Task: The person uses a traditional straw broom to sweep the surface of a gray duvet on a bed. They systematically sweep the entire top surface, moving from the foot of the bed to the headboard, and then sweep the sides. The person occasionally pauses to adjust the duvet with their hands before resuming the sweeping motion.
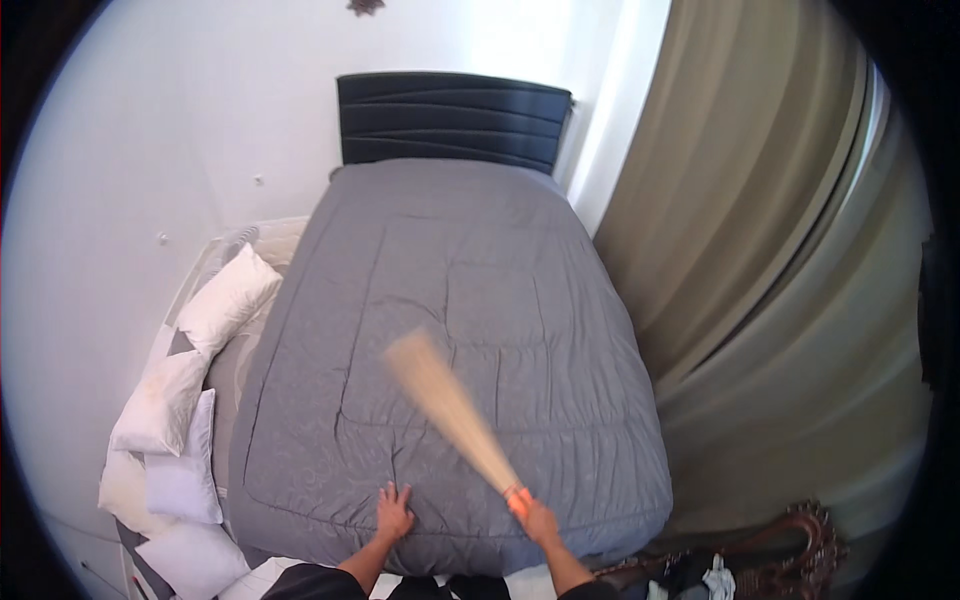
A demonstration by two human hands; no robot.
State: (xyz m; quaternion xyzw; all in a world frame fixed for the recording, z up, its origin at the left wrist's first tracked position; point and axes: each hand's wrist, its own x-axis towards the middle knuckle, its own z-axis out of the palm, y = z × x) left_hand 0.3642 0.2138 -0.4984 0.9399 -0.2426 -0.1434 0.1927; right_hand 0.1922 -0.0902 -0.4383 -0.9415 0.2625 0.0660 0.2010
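A grey quilted comforter (480, 300) covers the bed before me, with wrinkles near its foot end. My right hand (538, 521) is closed on the orange handle of a stick broom (450, 412), whose pale bristles reach up and left over the comforter and look blurred. My left hand (394, 514) rests on the comforter near the foot edge, fingers spread, holding nothing. Whether the bristles touch the cloth, I cannot tell.
Behind the bed stands a black padded headboard (450, 116). Several pillows, one of them white (229, 300), lie on a lower mattress at the left. Brown curtains (720, 187) hang along the right. Carved dark wood furniture (814, 555) stands at the lower right.
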